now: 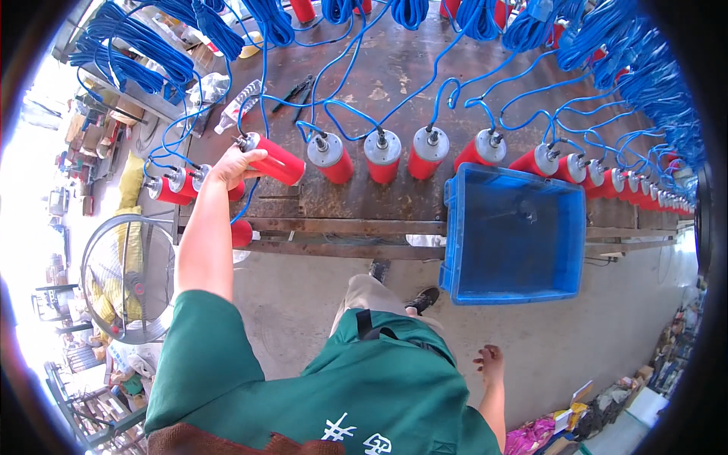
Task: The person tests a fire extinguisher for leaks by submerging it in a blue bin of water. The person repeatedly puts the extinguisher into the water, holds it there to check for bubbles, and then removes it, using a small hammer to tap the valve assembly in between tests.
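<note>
My left hand [233, 165] is closed around the capped end of a red cylinder [282, 164], tilted over the bench, with a blue cable running from its metal cap. To its right, red cylinders with grey metal caps, such as this nearest one [334, 165], stand in a long row, each with its own blue cable. Several more red cylinders [177, 187] are left of my left forearm, partly hidden by it. Low at my right side, away from the bench, my right hand [491, 362] hangs with loosely bent fingers apart and nothing in them.
A blue plastic crate [453, 250] sits at the front edge of the worn bench [303, 203]. Coiled blue cables [478, 17] line its far side. Pliers [302, 92] and a clear plastic bottle [241, 108] lie behind the cylinders. A large fan [129, 279] stands left.
</note>
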The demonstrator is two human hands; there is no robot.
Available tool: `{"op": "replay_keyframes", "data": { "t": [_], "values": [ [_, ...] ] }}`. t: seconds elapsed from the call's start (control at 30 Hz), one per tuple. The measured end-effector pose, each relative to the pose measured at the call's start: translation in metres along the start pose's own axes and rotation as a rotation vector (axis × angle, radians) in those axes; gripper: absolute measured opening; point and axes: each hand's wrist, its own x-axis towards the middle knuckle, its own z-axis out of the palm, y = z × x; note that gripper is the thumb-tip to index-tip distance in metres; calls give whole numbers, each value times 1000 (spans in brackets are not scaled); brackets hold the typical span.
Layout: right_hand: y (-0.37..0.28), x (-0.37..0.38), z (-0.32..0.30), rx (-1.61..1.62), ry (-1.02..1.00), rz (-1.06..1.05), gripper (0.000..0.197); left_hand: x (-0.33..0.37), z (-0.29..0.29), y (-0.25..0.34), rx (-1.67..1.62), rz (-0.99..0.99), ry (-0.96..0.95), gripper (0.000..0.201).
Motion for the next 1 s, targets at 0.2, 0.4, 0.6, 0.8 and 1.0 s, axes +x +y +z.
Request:
{"op": "replay_keyframes", "data": {
  "t": [0.2,0.4,0.6,0.8,1.0],
  "values": [
    [47,-19,-28,27,126,200,15,7,-1,-3,-86,-8,43,57],
    [87,-49,-6,-106,111,271,17,5,-3,-4,-98,-31,0,65],
    [114,-29,5,-212,24,-8,20,-7,35,9,101,82,179,70],
    [56,-16,3,-57,-10,-1,20,27,55,7,628,225,436,103],
    [29,-7,-11,-7,67,77,19,48,45,14,649,18,503,114]
  ]
}}
